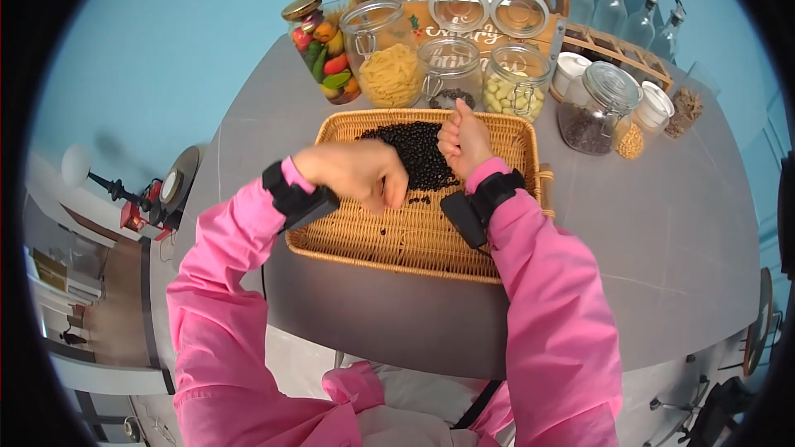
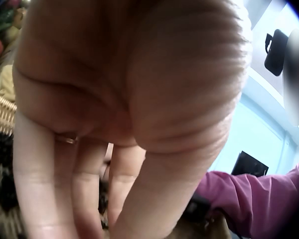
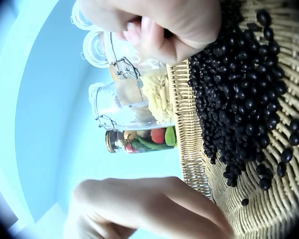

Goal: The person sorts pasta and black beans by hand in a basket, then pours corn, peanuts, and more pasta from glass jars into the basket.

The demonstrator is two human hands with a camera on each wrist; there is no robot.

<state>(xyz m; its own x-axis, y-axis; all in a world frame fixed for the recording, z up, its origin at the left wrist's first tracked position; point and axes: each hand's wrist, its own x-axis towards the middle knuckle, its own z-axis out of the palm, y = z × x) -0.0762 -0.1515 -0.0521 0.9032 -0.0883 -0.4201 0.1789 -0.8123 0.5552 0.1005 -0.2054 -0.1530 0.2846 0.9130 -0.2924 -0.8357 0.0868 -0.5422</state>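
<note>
A wicker tray basket (image 1: pixel 348 240) holds a spread of glossy black beans (image 3: pixel 234 94). My left hand (image 1: pixel 356 172) hangs over the basket's left side, back up and fingers pointing down. In the left wrist view its fingers (image 2: pixel 35 189) and thumb reach downward with gaps between them; the fingertips are cut off. My right hand (image 1: pixel 465 136) is above the beans near the basket's far rim, fingers curled into the palm; the inside of the fist is hidden. Just behind it, an open glass jar (image 1: pixel 447 74) has some dark beans at its bottom.
Behind the basket stand a jar of pasta (image 1: pixel 389 74), a jar of colourful vegetables (image 1: pixel 323 54) and a jar of pale beans (image 1: pixel 513 91). To the right are a lidded jar with dark contents (image 1: pixel 588 120), white canisters (image 1: pixel 654 103) and several glass bottles (image 1: pixel 613 8).
</note>
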